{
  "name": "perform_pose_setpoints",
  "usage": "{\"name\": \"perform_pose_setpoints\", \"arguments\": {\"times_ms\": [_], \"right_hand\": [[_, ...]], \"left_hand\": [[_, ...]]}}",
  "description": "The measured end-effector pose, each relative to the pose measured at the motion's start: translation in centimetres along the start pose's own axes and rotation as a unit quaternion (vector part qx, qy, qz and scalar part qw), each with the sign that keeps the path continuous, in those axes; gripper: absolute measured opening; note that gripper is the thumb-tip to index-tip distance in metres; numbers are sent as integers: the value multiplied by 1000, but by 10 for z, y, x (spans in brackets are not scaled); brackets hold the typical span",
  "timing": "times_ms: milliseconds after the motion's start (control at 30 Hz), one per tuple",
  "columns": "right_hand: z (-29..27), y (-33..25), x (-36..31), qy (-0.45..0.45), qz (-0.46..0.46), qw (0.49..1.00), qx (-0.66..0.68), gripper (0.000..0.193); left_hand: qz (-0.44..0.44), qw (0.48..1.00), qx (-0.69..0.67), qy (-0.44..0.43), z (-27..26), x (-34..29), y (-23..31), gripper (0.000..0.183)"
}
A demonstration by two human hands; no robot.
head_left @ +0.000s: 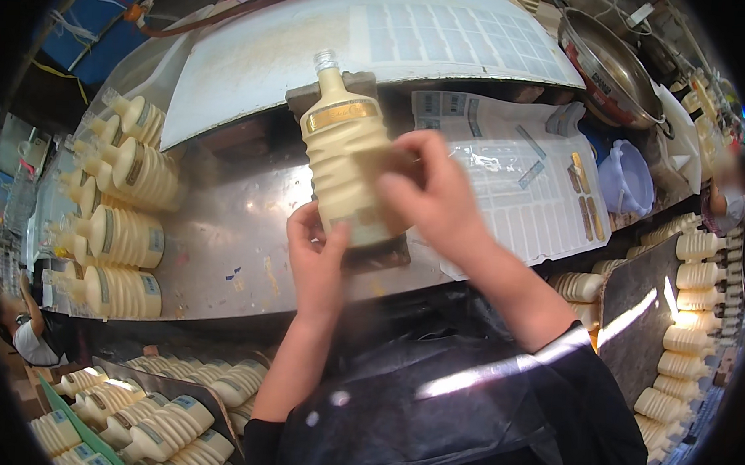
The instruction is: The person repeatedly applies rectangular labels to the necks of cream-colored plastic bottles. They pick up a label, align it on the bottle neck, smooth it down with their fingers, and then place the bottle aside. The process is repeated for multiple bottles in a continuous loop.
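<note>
A cream-coloured bottle with a rippled body, a clear threaded neck and a gold band at its shoulder lies on a dark block, neck pointing away from me. My left hand is closed on its base end, thumb on the near lower edge. At the bottle's right side, my right hand is smeared by motion, its fingers pinched together. A tan flat patch shows between those fingers and the bottle, too blurred to name. To the right lies a sheet of labels, with some blue and gold strips left on it.
Similar bottles are stacked on the metal table's left end. More bottles fill boxes at lower left and rows at right. A lilac bucket and a large pan stand right. A white board spans the back. People are at both sides.
</note>
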State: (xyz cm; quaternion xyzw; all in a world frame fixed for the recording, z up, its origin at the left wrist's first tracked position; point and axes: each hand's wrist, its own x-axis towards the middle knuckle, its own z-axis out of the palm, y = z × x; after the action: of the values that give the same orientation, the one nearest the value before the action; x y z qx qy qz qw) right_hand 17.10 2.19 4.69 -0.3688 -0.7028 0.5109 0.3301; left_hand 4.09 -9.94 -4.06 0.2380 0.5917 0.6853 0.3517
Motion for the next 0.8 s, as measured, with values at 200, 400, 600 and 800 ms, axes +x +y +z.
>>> {"name": "perform_pose_setpoints", "arguments": {"times_ms": [200, 400, 600, 800], "right_hand": [[25, 13, -12, -5, -102, 978, -180, 32], [2, 74, -16, 79, -91, 986, -119, 37], [-11, 89, -12, 76, -65, 992, -73, 39], [-6, 65, -17, 29, -49, 998, -39, 38]], "left_hand": [[25, 999, 48, -3, -1, 0, 1, 52], [30, 999, 26, 2, -1, -1, -6, 51], [27, 999, -19, -22, -11, 4, -17, 42], [51, 995, -67, -58, -15, 2, -16, 42]]}}
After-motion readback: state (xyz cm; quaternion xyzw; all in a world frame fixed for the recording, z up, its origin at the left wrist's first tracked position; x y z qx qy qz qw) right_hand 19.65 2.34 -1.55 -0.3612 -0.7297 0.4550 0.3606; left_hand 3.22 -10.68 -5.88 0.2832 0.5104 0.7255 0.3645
